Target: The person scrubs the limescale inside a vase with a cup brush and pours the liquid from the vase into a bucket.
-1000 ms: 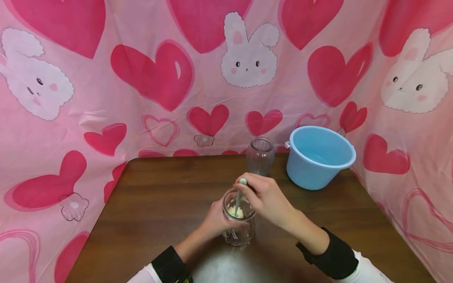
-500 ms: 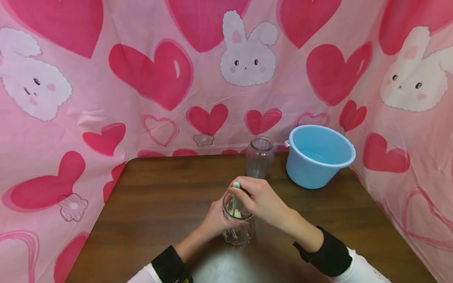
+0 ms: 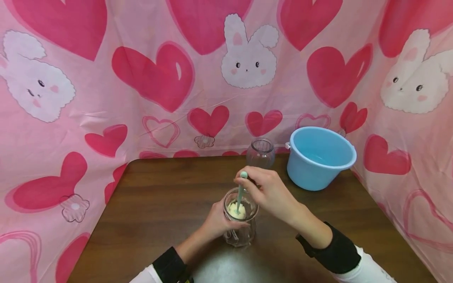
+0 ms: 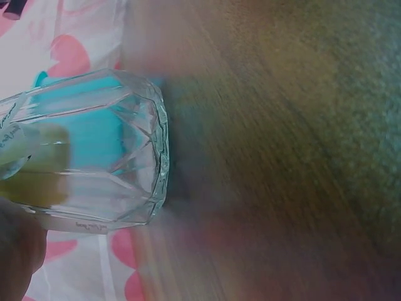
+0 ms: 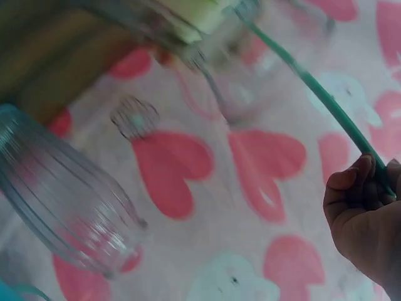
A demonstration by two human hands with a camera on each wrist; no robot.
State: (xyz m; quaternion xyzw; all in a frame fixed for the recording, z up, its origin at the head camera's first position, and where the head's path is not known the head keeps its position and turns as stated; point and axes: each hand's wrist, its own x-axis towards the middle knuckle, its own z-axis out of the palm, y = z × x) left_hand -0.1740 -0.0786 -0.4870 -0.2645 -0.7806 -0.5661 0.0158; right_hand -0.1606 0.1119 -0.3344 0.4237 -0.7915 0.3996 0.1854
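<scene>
In the head view, my left hand point(image 3: 216, 221) grips a clear glass jar point(image 3: 244, 236) round its side, below the rim. The left wrist view has the jar's faceted base point(image 4: 141, 157) close up, with a label on the side. My right hand point(image 3: 270, 193) pinches the top of a slim green handle point(image 3: 240, 196) from above. It belongs to a bottle brush whose cream, sponge-like head point(image 3: 233, 209) sits inside the jar. In the right wrist view, the green handle point(image 5: 326, 100) slants from the fingers to the blurred pale head.
A second, ribbed glass jar point(image 3: 260, 157) stands behind my right hand. To its right is a light blue bucket point(image 3: 308, 173). The brown wooden table point(image 3: 159, 196) ends at a pink curtain point(image 3: 209, 92) with hearts and rabbits.
My right hand and the brush dipped and shifted left, then rose and came back right. More of the cream head shows through the jar's mouth. The left hand keeps its hold, nearly still.
</scene>
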